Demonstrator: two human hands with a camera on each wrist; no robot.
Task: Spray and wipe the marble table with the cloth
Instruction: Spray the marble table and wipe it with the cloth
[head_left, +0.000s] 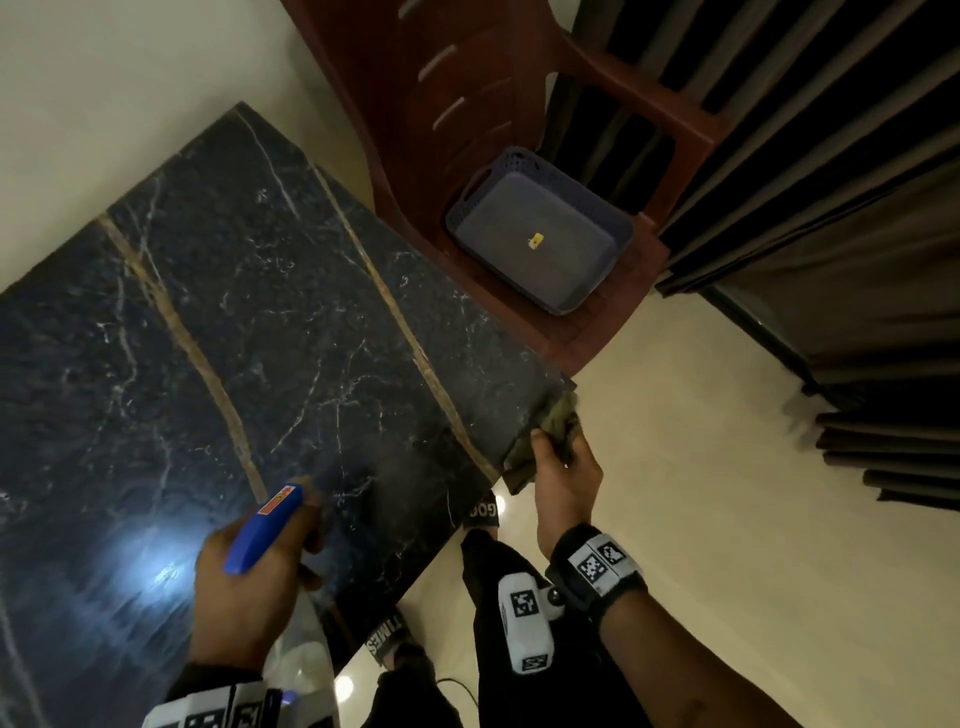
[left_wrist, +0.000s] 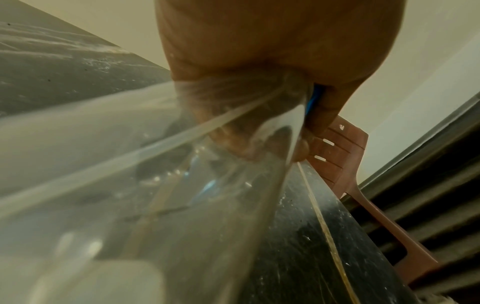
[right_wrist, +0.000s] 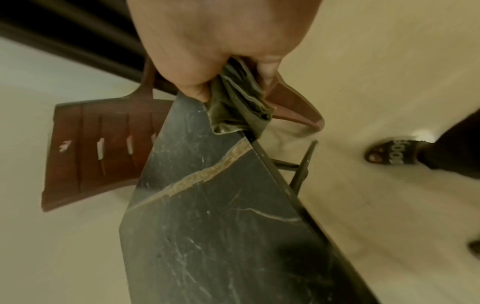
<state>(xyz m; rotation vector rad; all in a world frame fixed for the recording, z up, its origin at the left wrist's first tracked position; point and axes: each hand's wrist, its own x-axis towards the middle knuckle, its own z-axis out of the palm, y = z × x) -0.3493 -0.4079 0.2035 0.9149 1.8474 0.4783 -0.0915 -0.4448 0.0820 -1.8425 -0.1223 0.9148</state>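
Observation:
The black marble table (head_left: 249, 322) with gold veins fills the left of the head view. My left hand (head_left: 249, 587) grips a spray bottle with a blue head (head_left: 262, 530) and a clear body (left_wrist: 130, 185), held over the table's near part with the nozzle pointing across the top. A faint mist hangs in front of the nozzle. My right hand (head_left: 563, 478) grips a bunched olive-green cloth (head_left: 556, 421) at the table's near right corner. In the right wrist view the cloth (right_wrist: 239, 102) hangs over the table (right_wrist: 207, 226) edge.
A brown plastic chair (head_left: 467, 104) stands beyond the table's right end, with a grey-blue basket (head_left: 540, 234) on its seat. Dark curtains (head_left: 831, 208) hang at the right. Cream floor surrounds the table. My legs and sandalled feet (head_left: 480, 512) stand close to its near edge.

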